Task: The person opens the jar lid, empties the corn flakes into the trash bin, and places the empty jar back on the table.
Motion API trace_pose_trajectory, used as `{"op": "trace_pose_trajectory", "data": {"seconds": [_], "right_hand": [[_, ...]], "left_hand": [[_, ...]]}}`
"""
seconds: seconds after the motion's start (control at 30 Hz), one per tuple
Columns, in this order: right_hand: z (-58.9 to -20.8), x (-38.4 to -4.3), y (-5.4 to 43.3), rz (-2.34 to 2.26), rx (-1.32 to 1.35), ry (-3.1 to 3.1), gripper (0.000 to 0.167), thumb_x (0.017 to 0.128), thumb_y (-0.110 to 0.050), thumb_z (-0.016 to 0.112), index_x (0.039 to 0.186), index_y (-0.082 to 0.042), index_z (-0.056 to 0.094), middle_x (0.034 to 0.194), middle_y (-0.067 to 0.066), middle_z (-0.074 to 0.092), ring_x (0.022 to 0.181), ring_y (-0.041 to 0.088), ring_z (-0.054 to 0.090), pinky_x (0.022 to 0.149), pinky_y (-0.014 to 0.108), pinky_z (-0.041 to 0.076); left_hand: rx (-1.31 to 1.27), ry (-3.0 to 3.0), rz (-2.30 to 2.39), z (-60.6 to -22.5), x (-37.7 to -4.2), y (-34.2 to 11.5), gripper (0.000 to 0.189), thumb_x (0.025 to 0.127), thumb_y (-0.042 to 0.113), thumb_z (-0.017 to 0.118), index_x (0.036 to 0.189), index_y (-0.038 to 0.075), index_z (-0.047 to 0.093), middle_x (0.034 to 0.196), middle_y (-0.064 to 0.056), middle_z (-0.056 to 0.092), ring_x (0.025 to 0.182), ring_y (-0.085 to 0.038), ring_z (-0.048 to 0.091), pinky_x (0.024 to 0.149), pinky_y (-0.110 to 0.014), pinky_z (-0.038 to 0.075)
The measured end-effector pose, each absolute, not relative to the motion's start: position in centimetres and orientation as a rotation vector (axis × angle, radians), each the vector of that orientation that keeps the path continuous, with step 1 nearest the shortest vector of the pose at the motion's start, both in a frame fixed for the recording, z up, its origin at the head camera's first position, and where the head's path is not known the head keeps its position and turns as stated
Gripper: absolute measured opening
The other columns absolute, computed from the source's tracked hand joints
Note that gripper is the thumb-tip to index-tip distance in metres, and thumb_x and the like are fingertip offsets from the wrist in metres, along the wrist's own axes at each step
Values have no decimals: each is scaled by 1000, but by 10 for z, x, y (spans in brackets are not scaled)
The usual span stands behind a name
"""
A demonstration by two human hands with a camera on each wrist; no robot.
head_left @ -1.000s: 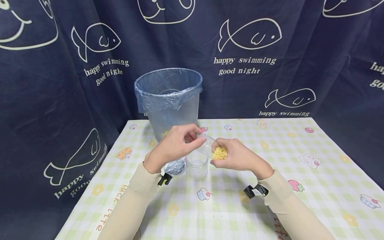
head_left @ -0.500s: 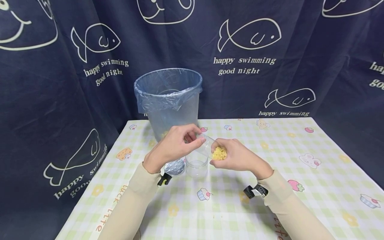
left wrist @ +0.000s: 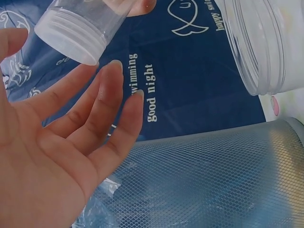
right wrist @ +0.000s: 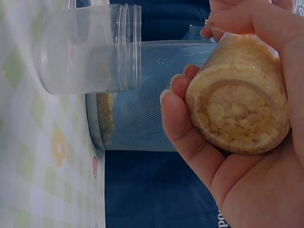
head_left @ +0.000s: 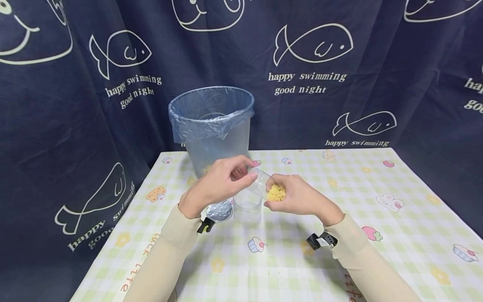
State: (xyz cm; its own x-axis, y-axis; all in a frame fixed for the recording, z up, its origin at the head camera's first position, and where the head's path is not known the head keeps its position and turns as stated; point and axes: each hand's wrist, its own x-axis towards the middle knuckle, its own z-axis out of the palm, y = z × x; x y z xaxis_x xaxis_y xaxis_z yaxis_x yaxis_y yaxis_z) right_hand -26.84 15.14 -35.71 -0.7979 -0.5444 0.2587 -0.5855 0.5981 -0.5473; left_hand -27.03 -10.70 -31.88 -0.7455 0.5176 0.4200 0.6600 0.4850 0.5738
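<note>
My right hand (head_left: 299,195) grips a clear plastic jar (head_left: 260,183), tilted with its upper end toward my left hand. Yellow flake-like pieces (head_left: 276,193) fill its lower end; their exact kind is unclear. In the right wrist view, fingers and thumb curl round the jar (right wrist: 237,107). My left hand (head_left: 222,182) hovers around that upper end. Its fingers look spread and loosely bent in the left wrist view, near the whitish ridged rim (left wrist: 71,35); whether one touches, or whether this is a lid, I cannot tell. A second clear jar (head_left: 247,213) stands upright beneath.
A silvery round lid-like disc (head_left: 220,211) lies left of the standing jar. Behind my left hand rises a mesh waste bin (head_left: 226,144) with a blue bag liner (head_left: 200,126). A checked cloth (head_left: 279,260) covers the table; a dark blue curtain (head_left: 302,121) hangs behind.
</note>
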Motion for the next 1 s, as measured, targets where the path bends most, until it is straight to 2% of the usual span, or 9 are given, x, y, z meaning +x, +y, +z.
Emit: {"op": "trace_pose_trajectory", "data": {"seconds": [0.17, 0.27, 0.4, 0.6, 0.83, 1.0], "right_hand": [[-357, -269, 152, 976, 976, -2748, 29, 77, -32, 85, 96, -27, 64, 68, -11, 55, 58, 9, 53, 54, 26, 45], [-356, -269, 152, 969, 977, -2747, 29, 77, -32, 85, 97, -26, 64, 68, -11, 55, 57, 9, 53, 53, 26, 45], [-356, -269, 153, 971, 977, -2742, 29, 77, -33, 85, 96, -28, 63, 68, -11, 55, 56, 8, 53, 52, 26, 45], [-356, -269, 154, 963, 977, -2727, 30, 76, -33, 85, 95, -28, 63, 68, -11, 55, 57, 9, 52, 53, 26, 44], [-356, -271, 155, 953, 961, -2739, 30, 76, -34, 85, 95, -28, 63, 70, -10, 55, 58, 9, 52, 54, 26, 44], [-356, -271, 155, 956, 971, -2738, 29, 77, -34, 85, 96, -27, 63, 70, -10, 54, 59, 9, 51, 54, 26, 43]], "left_hand": [[-1086, -2459, -1131, -316, -268, -108, 31, 98, 39, 68, 126, 27, 66, 114, 11, 69, 102, -13, 66, 94, -34, 54], [-1131, -2419, -1145, -314, -267, -108, 35, 96, 36, 69, 129, 25, 65, 124, 8, 67, 109, -18, 66, 99, -41, 53], [-1165, -2405, -1140, -313, -266, -108, 42, 92, 33, 72, 133, 26, 63, 126, 10, 66, 113, -15, 63, 101, -44, 52], [-1220, -2371, -1119, -313, -265, -108, 53, 85, 23, 76, 136, 24, 61, 127, 10, 64, 117, -10, 59, 104, -37, 49], [-1303, -2289, -1090, -312, -265, -107, 51, 81, 13, 77, 131, 17, 66, 131, 8, 63, 118, -10, 59, 105, -32, 47], [-1305, -2303, -1084, -313, -264, -107, 50, 81, 12, 75, 130, 20, 66, 128, 12, 63, 117, -7, 59, 104, -30, 47]]}}
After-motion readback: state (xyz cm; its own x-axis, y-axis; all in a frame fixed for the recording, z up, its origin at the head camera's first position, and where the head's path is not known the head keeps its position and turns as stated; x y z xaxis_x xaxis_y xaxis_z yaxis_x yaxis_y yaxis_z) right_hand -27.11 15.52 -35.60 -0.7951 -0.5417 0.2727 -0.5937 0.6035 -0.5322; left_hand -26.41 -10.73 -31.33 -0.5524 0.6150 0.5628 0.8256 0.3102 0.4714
